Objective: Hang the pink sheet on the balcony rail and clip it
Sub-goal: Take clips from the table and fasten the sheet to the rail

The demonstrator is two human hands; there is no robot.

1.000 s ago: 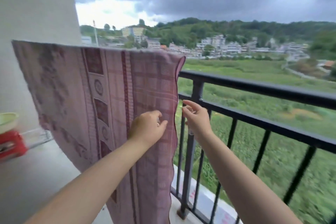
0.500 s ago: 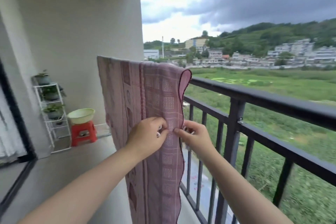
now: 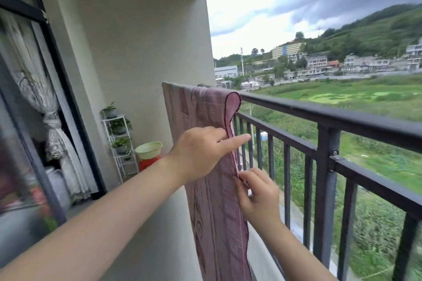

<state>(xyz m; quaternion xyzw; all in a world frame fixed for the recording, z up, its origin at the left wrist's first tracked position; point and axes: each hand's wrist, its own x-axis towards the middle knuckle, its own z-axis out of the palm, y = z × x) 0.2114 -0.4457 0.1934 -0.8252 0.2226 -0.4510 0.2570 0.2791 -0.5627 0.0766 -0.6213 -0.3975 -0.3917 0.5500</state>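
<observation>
The pink patterned sheet (image 3: 212, 112) hangs folded over the black balcony rail (image 3: 319, 109), its near edge falling straight down toward me. My left hand (image 3: 201, 153) lies against the sheet's near edge with the index finger stretched out toward the bars. Lower down, my right hand (image 3: 258, 196) pinches the same edge between thumb and fingers. No clip shows in view.
Black vertical bars (image 3: 324, 185) run below the rail on the right. At the far end of the balcony stand a white plant rack (image 3: 120, 141), a pale green basin (image 3: 148, 149) on a red stool (image 3: 148, 162), and a glass door with a curtain (image 3: 34, 107) on the left.
The view has swung left and along the rail. My left hand moved up the sheet's edge with its finger extended; my right hand dropped lower on the edge.
</observation>
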